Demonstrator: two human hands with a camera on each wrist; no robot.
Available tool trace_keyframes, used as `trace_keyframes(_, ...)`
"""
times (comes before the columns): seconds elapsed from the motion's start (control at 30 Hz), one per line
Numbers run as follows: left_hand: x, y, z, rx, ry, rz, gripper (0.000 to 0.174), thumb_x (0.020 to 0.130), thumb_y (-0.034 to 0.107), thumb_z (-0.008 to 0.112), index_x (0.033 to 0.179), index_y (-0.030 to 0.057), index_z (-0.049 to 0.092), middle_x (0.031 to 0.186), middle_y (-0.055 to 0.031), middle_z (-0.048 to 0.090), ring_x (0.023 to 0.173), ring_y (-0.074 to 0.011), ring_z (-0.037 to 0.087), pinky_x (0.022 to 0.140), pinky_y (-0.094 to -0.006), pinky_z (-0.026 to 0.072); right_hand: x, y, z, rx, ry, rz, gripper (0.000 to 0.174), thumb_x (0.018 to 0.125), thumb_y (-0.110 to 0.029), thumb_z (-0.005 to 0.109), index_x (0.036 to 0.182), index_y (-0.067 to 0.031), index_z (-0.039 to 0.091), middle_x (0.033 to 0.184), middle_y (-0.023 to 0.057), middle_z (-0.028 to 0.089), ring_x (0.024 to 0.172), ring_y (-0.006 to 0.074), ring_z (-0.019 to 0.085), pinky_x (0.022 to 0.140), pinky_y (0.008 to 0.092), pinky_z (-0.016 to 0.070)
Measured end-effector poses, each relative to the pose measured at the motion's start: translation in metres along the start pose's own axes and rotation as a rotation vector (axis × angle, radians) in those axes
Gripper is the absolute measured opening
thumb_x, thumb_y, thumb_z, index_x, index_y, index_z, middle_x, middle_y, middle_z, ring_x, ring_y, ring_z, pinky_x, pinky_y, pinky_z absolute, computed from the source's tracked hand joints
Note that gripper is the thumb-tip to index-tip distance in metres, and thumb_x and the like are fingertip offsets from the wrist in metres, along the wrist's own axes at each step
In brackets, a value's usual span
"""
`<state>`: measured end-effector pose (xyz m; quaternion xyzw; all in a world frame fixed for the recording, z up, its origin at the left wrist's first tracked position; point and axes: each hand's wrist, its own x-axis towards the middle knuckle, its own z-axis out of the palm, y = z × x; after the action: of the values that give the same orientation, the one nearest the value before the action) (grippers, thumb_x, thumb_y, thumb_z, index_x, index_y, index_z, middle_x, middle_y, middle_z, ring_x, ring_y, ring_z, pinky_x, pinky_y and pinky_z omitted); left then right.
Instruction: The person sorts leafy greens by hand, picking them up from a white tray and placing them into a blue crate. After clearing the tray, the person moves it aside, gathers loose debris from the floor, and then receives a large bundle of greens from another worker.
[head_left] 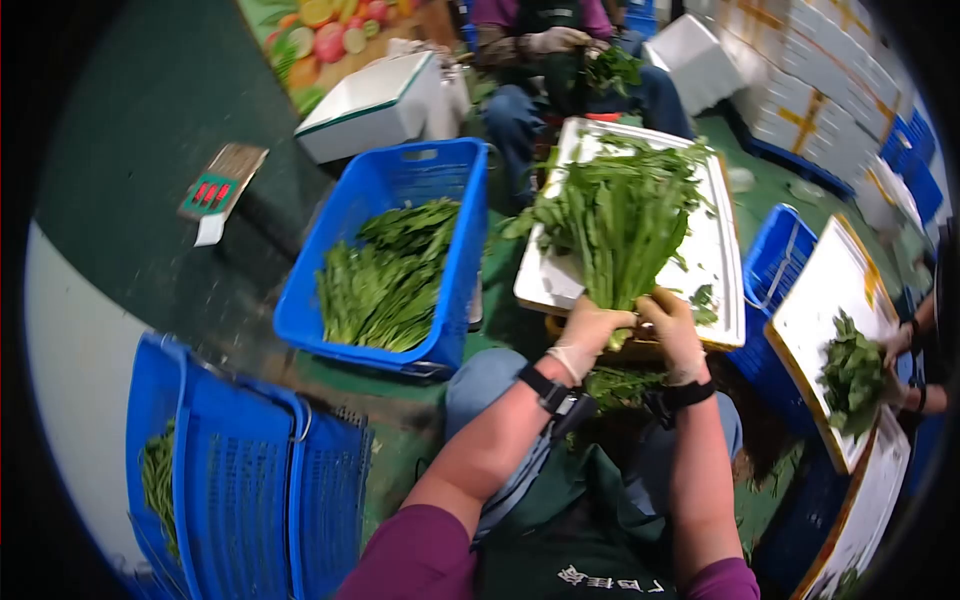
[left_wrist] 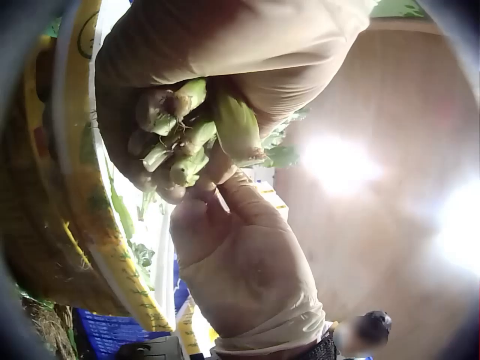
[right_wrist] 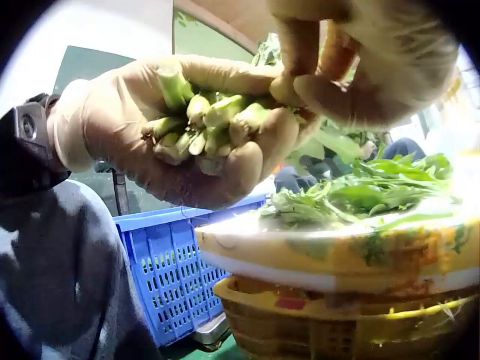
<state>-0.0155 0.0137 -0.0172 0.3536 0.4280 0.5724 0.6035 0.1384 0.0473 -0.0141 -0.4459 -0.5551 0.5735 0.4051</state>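
Two gloved hands meet over the near edge of the white rectangular foam tray (head_left: 722, 262), holding a bunch of long green leafy stalks (head_left: 620, 220) upright. The left hand (head_left: 590, 335) has its fingers clamped round the cut stem ends, and the right hand (head_left: 675, 330) pinches them alongside. This looks like gathering and evening the bundle. The next move calls for a steady grip low on the stems.

Smooth thin glove (right_wrist: 112, 112); glossy blue plastic crate (head_left: 385, 250); matt white board (head_left: 715, 250).

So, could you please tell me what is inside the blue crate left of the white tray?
Leafy greens lie heaped inside the blue crate, toward its right wall. What lies beneath the heap is covered.
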Motion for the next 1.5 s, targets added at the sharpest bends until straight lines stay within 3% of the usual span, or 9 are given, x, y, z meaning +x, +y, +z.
trace_keyframes(0.1, 0.002, -0.001, 0.002, -0.069, 0.042, 0.064, 0.041, 0.077, -0.006, 0.065, 0.116, -0.0011, 0.056, 0.091, -0.0079, 0.068, 0.067, -0.0159, 0.066, 0.053, -0.0261, 0.0529, -0.006, -0.020, 0.006, 0.217, 0.006, 0.163, 0.065, 0.093, -0.028, 0.065, 0.144, 0.0012, 0.036, 0.099, 0.0070, 0.061, 0.076, 0.0137, 0.061, 0.063, 0.0266, 0.0502)
trace_keyframes(0.2, -0.008, -0.002, 0.007, 0.490, 0.123, 0.128, 0.041, 0.077, 0.002, 0.064, 0.117, -0.0005, 0.053, 0.085, -0.0119, 0.066, 0.063, -0.0193, 0.065, 0.043, -0.0298, 0.0497, -0.006, -0.009, 0.016, 0.324, -0.071, 0.044, 0.063, 0.088, -0.026, 0.072, 0.137, -0.0003, 0.042, 0.114, 0.0080, 0.060, 0.104, 0.0183, 0.057, 0.084, 0.0319, 0.0501)
trace_keyframes(0.33, -0.020, -0.010, 0.017, 0.966, 0.036, 0.013, 0.060, 0.074, 0.023, 0.070, 0.116, -0.0127, 0.047, 0.099, -0.0310, 0.063, 0.095, -0.0445, 0.063, 0.088, -0.0457, 0.0500, -0.009, -0.006, 0.034, 0.376, 0.062, -0.031, 0.031, 0.082, -0.004, 0.070, 0.112, 0.0014, 0.061, 0.105, 0.0067, 0.066, 0.090, 0.0167, 0.062, 0.081, 0.0304, 0.0506)
trace_keyframes(0.57, -0.058, 0.094, -0.001, 1.402, -0.295, 0.038, 0.077, 0.073, 0.042, 0.076, 0.129, -0.0023, 0.047, 0.123, -0.0262, 0.054, 0.122, -0.0387, 0.051, 0.102, -0.0470, 0.0413, 0.000, -0.003, 0.012, 0.519, -0.100, 0.189, 0.040, 0.081, 0.003, 0.060, 0.120, 0.0009, 0.055, 0.103, 0.0092, 0.065, 0.088, 0.0209, 0.065, 0.078, 0.0332, 0.0549)
trace_keyframes(0.67, -0.063, 0.107, -0.011, 1.823, -0.166, 1.053, 0.061, 0.082, 0.017, 0.059, 0.141, 0.0171, 0.042, 0.147, -0.0135, 0.039, 0.140, -0.0372, 0.032, 0.111, -0.0668, 0.0175, -0.016, -0.026, 0.023, 0.383, -0.291, 0.185, 0.046, 0.078, 0.000, 0.064, 0.123, 0.0001, 0.054, 0.107, 0.0108, 0.064, 0.093, 0.0227, 0.065, 0.079, 0.0362, 0.0566)
trace_keyframes(0.83, -0.042, 0.114, -0.046, 2.043, -0.497, 1.302, 0.056, 0.086, 0.018, 0.054, 0.139, 0.0321, 0.043, 0.142, 0.0002, 0.047, 0.145, -0.0286, 0.028, 0.116, -0.0662, 0.0009, -0.034, -0.041, 0.043, 0.323, -0.579, 0.215, 0.059, 0.074, 0.000, 0.066, 0.130, 0.0003, 0.049, 0.115, 0.0134, 0.063, 0.102, 0.0249, 0.064, 0.082, 0.0407, 0.0578)
trace_keyframes(1.0, -0.048, 0.137, -0.050, 1.959, -0.685, 1.143, 0.054, 0.085, 0.022, 0.055, 0.137, 0.0324, 0.042, 0.130, -0.0043, 0.051, 0.143, -0.0325, 0.030, 0.114, -0.0671, 0.0137, -0.046, -0.039, 0.058, 0.411, -0.634, 0.520, 0.062, 0.077, 0.001, 0.064, 0.136, -0.0004, 0.046, 0.123, 0.0176, 0.060, 0.100, 0.0324, 0.066, 0.083, 0.0450, 0.0583)
trace_keyframes(1.23, -0.049, 0.127, -0.062, 1.819, -0.740, 1.315, 0.026, 0.083, 0.022, 0.056, 0.109, 0.0200, 0.055, 0.137, -0.0064, 0.048, 0.145, -0.0275, 0.026, 0.111, -0.0626, 0.0283, -0.033, -0.018, 0.068, -0.134, -0.873, -0.067, 0.053, 0.080, -0.003, 0.071, 0.130, 0.0023, 0.052, 0.115, 0.0142, 0.064, 0.105, 0.0183, 0.062, 0.093, 0.0326, 0.0487)
trace_keyframes(1.5, -0.037, 0.148, -0.102, 1.678, -0.720, 1.047, 0.016, 0.076, 0.011, 0.059, 0.091, 0.0096, 0.056, 0.074, -0.0052, 0.055, 0.080, -0.0252, 0.060, 0.095, -0.0411, 0.0458, -0.035, -0.035, 0.078, 0.830, -0.858, 0.366, 0.073, 0.096, -0.055, 0.049, 0.142, -0.0013, 0.035, 0.137, 0.0176, 0.049, 0.113, 0.0318, 0.059, 0.093, 0.0455, 0.0526)
